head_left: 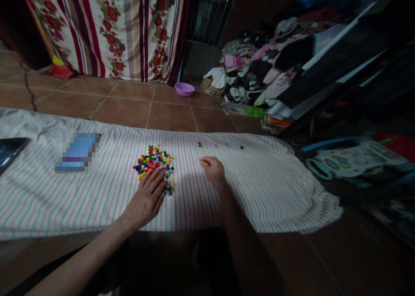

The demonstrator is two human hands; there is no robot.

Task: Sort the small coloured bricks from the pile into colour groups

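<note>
The heap of coloured pieces (152,161) is spread across a striped cloth (275,188). Its near side is partly covered by the left hand (148,198), laid flat with fingers extended. The right hand (213,170) is held curled beside the heap; whether anything is gripped cannot be told. Beyond it, small pieces (227,144) are set in a spaced row.

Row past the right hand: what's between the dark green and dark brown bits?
Head view: a pink bit, then a blue bit, on the striped cloth.
</note>
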